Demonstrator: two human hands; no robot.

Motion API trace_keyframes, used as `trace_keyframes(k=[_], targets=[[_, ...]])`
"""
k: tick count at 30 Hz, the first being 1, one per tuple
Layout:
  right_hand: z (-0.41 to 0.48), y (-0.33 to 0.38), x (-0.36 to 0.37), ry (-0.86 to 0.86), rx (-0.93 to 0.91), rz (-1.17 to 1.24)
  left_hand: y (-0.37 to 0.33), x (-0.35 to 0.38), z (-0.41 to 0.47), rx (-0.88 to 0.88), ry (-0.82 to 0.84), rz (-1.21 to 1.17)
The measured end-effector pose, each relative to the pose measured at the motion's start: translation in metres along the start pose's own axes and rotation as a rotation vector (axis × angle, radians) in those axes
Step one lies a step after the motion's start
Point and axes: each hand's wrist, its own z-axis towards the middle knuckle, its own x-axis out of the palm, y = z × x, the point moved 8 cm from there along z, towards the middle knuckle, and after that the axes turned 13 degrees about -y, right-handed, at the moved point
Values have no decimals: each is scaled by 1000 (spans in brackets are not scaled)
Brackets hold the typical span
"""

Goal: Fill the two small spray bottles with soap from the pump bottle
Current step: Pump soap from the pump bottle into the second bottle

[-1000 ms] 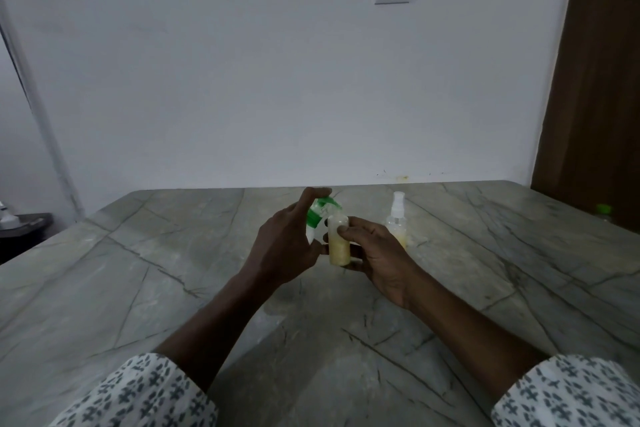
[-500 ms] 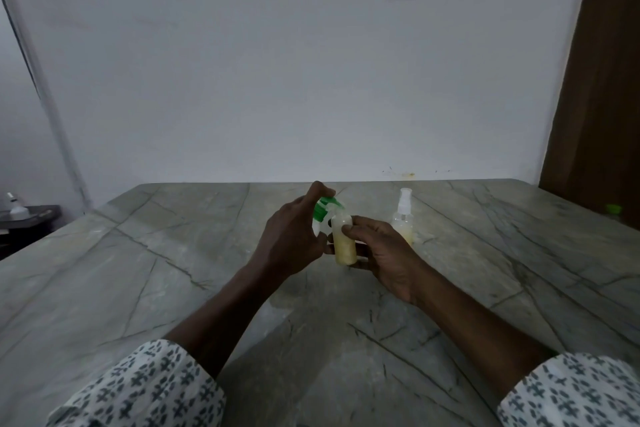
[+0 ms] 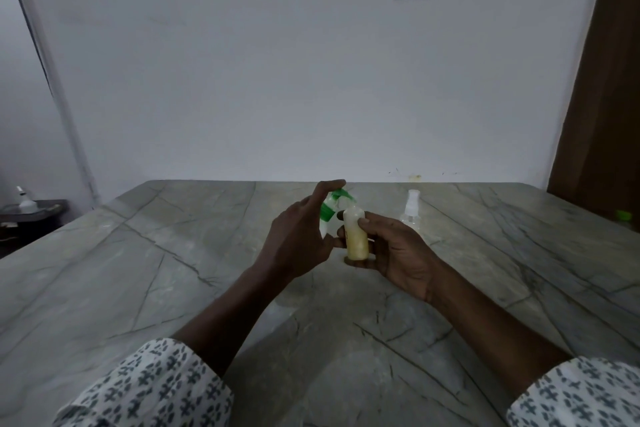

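My right hand (image 3: 398,250) grips a small open bottle (image 3: 356,236), clear plastic and mostly full of pale yellow soap, held upright just above the table. My left hand (image 3: 298,236) wraps the pump bottle (image 3: 330,210), white with a green pump head, most of it hidden behind my palm. My forefinger rests on top of the green pump, whose spout points at the small bottle's mouth. A second small spray bottle (image 3: 411,213), clear with a white spray cap on, stands on the table to the right, behind my right hand.
The grey marble table (image 3: 173,270) stretches wide around my hands, against a white wall. A brown door (image 3: 602,80) stands at the right, with a small green object (image 3: 623,215) by the table's right edge. A dark side table (image 3: 31,215) with a bottle sits far left.
Both hands and the two bottles keep almost the same pose. My left forefinger on the green pump has risen slightly, and the camera view has shifted a little.
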Motion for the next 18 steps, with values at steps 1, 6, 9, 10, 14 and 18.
trace_keyframes(k=[1, 6, 9, 10, 14, 18], targets=[[0, 1, 0, 7, 2, 18, 0, -1, 0, -5, -7, -5], [1, 4, 1, 38, 22, 94, 0, -1, 1, 2, -30, -41], [-1, 5, 1, 43, 30, 106, 1, 1, 2, -2, -29, -42], [-1, 5, 1, 44, 30, 108, 2, 1, 2, -5, -27, -44], [-2, 6, 2, 49, 26, 100, 2, 1, 3, -8, -24, -57], [-2, 12, -2, 24, -9, 53, 1, -1, 2, -4, -16, -71]])
